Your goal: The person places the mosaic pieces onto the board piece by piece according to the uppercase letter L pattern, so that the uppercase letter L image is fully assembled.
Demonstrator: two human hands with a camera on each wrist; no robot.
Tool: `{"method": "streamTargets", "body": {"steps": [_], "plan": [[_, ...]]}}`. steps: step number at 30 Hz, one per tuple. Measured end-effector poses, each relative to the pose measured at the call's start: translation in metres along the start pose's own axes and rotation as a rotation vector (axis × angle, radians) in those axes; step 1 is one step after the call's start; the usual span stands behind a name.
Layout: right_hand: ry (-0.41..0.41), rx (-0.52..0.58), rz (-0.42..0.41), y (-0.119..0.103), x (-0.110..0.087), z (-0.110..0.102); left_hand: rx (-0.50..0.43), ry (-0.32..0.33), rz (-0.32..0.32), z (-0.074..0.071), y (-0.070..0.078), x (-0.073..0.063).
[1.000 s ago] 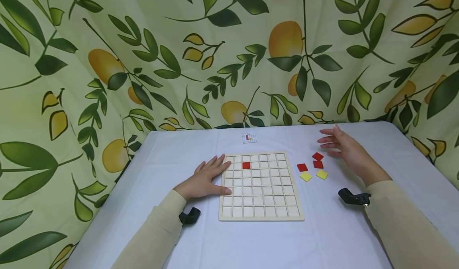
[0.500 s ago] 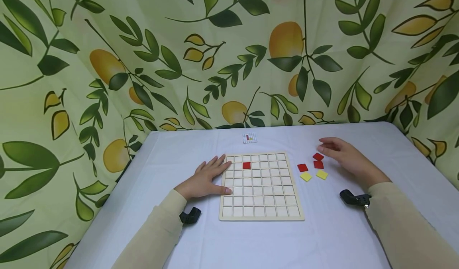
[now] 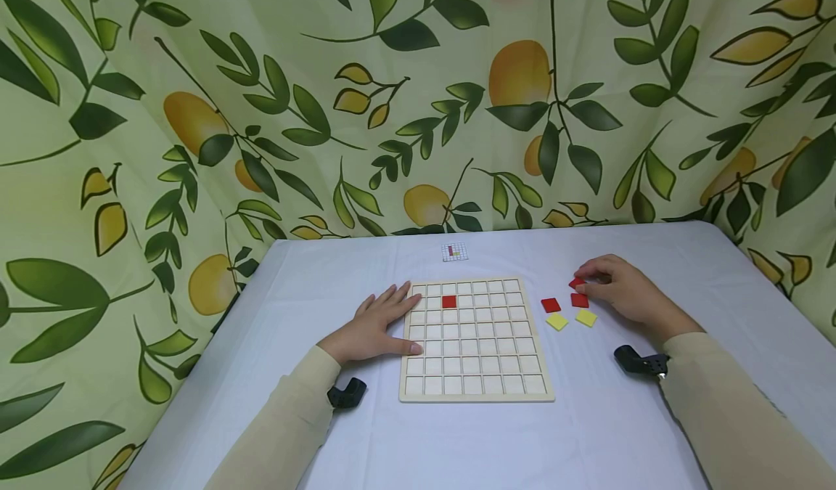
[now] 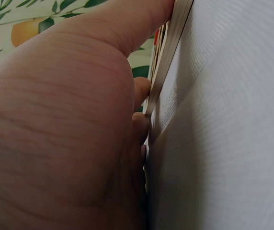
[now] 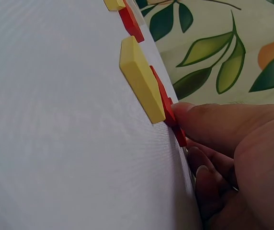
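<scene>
A pale wooden grid board [image 3: 477, 401] lies on the table with one red square tile [image 3: 448, 302] in a cell of its second row. My left hand [image 3: 372, 328] rests flat along the board's left edge, thumb and index fingertip on its frame; the left wrist view shows the thumb over the board's side [image 4: 168, 60]. To the right of the board, my right hand [image 3: 623, 290] pinches the farthest loose red tile [image 3: 576, 283] between thumb and fingers, partly hiding it. Just nearer lie two more red tiles [image 3: 551, 305] and two yellow tiles [image 3: 585, 319].
A small printed pattern card [image 3: 454, 252] lies behind the board, showing a grid with coloured cells. White cloth [image 3: 509, 446] covers the table. A curtain with leaves and fruit [image 3: 392, 112] hangs behind and at the left.
My right hand has come down and nearer, its spread fingers drawing together around the farthest red tile. The left hand and the board stay in place.
</scene>
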State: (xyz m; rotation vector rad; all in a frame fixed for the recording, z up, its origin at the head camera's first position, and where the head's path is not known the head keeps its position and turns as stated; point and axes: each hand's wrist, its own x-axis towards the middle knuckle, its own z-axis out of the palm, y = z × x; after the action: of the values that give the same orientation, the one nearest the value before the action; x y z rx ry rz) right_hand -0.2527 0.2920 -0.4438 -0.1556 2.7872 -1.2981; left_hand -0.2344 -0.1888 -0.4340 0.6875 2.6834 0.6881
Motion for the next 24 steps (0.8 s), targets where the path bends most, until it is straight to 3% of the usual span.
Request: {"method": "streamTargets", "body": {"steps": [9,24], "plan": [[0.017,0.014,0.041,-0.002,0.001,0.003,-0.002,0.006,0.016,-0.001,0.002,-0.001],[0.092,0.001,0.028,-0.010,0.000,0.011,0.010,-0.004,-0.011,0.000,0.001,0.001]]}}
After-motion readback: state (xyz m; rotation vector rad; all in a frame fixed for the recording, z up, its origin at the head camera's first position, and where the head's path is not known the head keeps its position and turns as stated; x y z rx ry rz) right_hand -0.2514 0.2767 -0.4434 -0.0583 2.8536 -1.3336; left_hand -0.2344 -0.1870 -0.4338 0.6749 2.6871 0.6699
